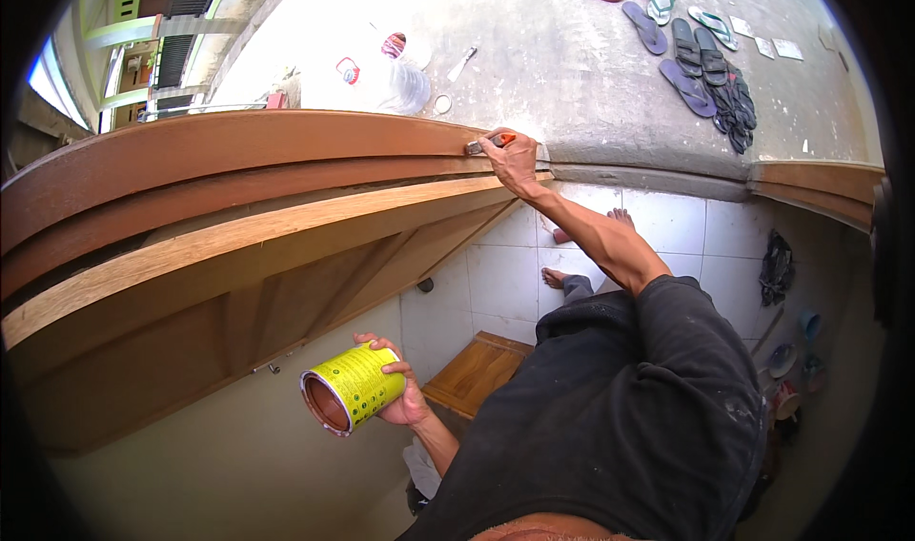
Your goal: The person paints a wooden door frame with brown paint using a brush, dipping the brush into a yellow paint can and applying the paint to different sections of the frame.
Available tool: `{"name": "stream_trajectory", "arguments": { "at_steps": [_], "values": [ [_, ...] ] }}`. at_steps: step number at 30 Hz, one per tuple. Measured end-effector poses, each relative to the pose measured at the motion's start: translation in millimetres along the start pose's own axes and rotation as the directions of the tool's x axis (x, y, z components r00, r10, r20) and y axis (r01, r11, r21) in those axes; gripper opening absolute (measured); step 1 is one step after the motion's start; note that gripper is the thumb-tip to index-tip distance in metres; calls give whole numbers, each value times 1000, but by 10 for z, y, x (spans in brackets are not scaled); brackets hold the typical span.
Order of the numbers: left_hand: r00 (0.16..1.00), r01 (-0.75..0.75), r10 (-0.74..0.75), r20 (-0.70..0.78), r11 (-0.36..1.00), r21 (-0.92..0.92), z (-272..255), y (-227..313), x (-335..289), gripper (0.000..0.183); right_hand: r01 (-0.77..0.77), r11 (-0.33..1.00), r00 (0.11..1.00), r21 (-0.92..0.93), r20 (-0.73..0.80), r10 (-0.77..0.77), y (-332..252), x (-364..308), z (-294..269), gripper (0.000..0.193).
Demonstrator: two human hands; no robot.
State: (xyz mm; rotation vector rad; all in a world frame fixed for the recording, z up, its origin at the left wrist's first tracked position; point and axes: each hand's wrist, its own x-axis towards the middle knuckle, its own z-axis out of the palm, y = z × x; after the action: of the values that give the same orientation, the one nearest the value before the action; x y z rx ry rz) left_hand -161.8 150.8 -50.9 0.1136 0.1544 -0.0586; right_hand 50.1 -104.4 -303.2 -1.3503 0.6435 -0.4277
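Note:
My left hand (408, 400) is wrapped round a yellow paint can (360, 385), held tilted so its open mouth shows brown paint inside. Stretched out ahead, my right hand (515, 160) is closed on a paintbrush (492, 144), with a bit of orange handle showing by the fingers. The brush meets the brown-painted door frame (286, 139) near its lower end, close to the floor sill. Beside that frame stands a wooden door (276, 231) with a bare, light-coloured edge. How far the bristles press on the wood is hard to make out.
Outside, a clear plastic jug (408, 88), a flat brush (463, 62) and a small round lid (442, 104) lie on concrete. Several sandals (686, 88) and a dark cloth (732, 107) are farther right. A wooden piece (477, 374) rests near my legs on white tiles (667, 222).

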Motion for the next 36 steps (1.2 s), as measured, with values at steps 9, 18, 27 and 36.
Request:
{"name": "stream_trajectory", "arguments": {
  "at_steps": [9, 18, 27, 36],
  "values": [
    [1000, -5, 5, -17, 1000, -9, -9, 30, -30, 78, -29, 874, 969, 485, 229, -95, -1098, -313, -79, 16],
    [1000, -20, 20, -7, 1000, -17, -48, 78, -31, 79, -23, 991, 998, 131, 58, 15, 231, 0, 15, 17],
    [1000, 7, -7, -11, 1000, -26, -1, 22, -32, 79, -45, 993, 995, -105, -93, 35, 300, 234, 42, 20],
    [1000, -27, 26, -6, 999, -45, -35, 31, -54, 76, -148, 742, 982, 654, 189, 30, -896, 154, -5, 14]
  ]
}}
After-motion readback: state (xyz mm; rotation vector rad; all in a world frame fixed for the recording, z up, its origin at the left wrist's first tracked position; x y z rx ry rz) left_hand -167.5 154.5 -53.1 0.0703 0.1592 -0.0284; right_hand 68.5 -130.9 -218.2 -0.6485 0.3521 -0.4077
